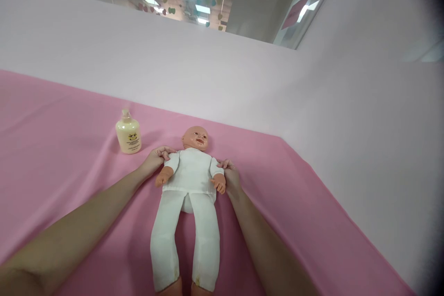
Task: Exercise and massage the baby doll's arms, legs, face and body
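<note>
Closest to me, two bare forearms reach forward over a pink sheet (52,157), one on each side of a baby doll (190,194) lying face up. The doll wears a white top and long white trousers; its feet run off the near edge of the view. Its legs lie straight and slightly apart, with pink cloth showing between them.

The left hand (155,159) is closed around the doll's upper sleeve at the shoulder, fingers curled into the white fabric. The right hand (230,175) pinches the other sleeve just above the doll's small hand, fingers bent and closed on the cloth.

Just beyond the left hand stands a cream-coloured bottle (128,132) with a clear cap, upright, near the doll's head but not touching it. Its label carries a small yellow picture and lines of print too small to read.

The sheet lies bare to the left and to the right of the doll. Farther back a pale pink wall (208,64) rises from the sheet's far edge and turns a corner along the right side. Above it, ceiling lights and coloured heart shapes show.
</note>
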`<act>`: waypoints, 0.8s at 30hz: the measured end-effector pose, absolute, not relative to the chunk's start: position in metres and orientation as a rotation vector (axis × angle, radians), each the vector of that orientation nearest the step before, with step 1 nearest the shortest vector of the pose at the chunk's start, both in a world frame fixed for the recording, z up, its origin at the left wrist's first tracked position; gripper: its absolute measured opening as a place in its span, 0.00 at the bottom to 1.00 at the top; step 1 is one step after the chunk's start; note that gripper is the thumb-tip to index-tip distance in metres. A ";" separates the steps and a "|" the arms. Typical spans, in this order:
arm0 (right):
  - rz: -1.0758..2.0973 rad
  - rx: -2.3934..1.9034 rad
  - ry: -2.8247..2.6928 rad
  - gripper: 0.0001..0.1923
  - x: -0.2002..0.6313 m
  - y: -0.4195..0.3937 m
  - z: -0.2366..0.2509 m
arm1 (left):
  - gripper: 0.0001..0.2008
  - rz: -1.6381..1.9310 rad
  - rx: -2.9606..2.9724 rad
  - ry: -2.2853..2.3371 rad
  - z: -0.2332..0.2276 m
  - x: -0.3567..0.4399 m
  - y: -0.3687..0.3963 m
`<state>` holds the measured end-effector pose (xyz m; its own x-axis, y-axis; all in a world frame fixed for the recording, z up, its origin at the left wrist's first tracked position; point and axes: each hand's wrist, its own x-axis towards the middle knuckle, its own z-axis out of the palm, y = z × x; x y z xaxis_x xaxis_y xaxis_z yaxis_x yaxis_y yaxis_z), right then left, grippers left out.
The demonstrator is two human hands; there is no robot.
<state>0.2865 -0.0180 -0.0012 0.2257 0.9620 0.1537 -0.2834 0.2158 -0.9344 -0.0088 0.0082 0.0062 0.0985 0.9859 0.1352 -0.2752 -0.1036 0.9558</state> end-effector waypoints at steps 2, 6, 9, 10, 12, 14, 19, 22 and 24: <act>1.061 -0.939 -0.928 0.19 0.287 -0.017 -0.002 | 0.18 1.319 1.150 0.874 0.006 -0.009 0.008; 1.079 -0.941 -0.921 0.15 0.287 -0.016 -0.004 | 0.17 1.319 1.194 0.909 0.005 -0.010 0.009; 1.088 -0.945 -0.913 0.11 0.287 -0.016 -0.003 | 0.16 1.318 1.239 0.932 0.004 -0.010 0.009; 1.088 -0.947 -0.912 0.10 0.287 -0.017 -0.003 | 0.16 1.315 1.247 0.937 0.003 -0.010 0.009; 1.089 -0.948 -0.917 0.09 0.286 -0.019 -0.001 | 0.16 1.304 1.246 0.938 0.003 -0.010 0.009; 1.094 -0.946 -0.930 0.10 0.285 -0.021 0.002 | 0.17 1.296 1.232 0.924 0.002 -0.011 0.009; 1.098 -0.921 -0.909 0.15 0.284 -0.024 0.006 | 0.19 1.322 1.174 0.869 -0.004 -0.013 0.015; 1.075 -0.926 -0.913 0.17 0.284 -0.023 0.005 | 0.21 1.326 1.152 0.916 -0.006 -0.015 0.017; 1.040 -0.950 -0.936 0.17 0.284 -0.022 0.004 | 0.22 1.328 1.155 0.960 -0.006 -0.015 0.017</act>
<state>0.2835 -0.0225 0.0035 0.2331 0.9588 0.1626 -0.2619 0.2229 -0.9390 -0.0150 0.0165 -0.0057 0.0506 0.9929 0.1075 -0.2090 -0.0947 0.9733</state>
